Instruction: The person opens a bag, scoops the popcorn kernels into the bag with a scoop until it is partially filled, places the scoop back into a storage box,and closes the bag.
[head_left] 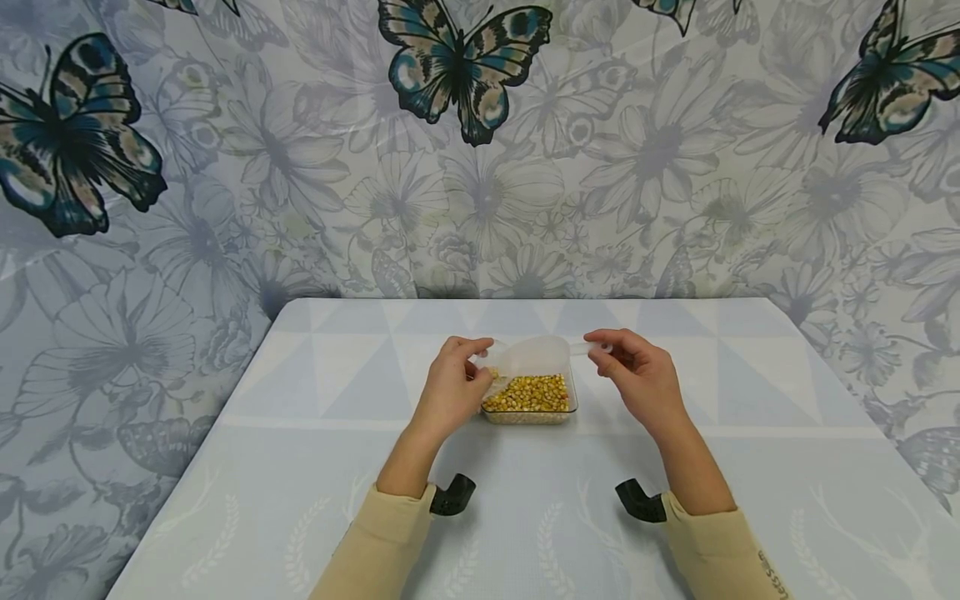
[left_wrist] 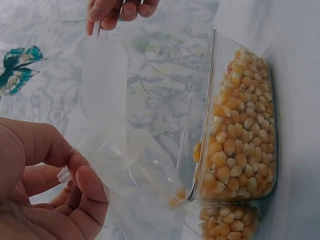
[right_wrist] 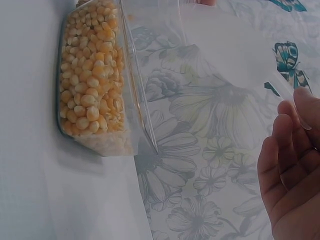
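My left hand pinches the gathered top of a clear plastic bag just left of a glass container. Two kernels cling inside the bag in the left wrist view. My right hand holds a translucent white scoop by the end of its handle, thumb against fingers. The scoop's blade is over the container's far side, its tip reaching the bag's mouth. Yellow corn kernels fill much of the rectangular glass container. More kernels show beside the container's end, below the bag.
The table has a pale cloth with triangles and leaf prints. Behind its far edge stands a floral wall covering with butterflies. A black curved piece sticks out at the left sleeve, another at the right sleeve.
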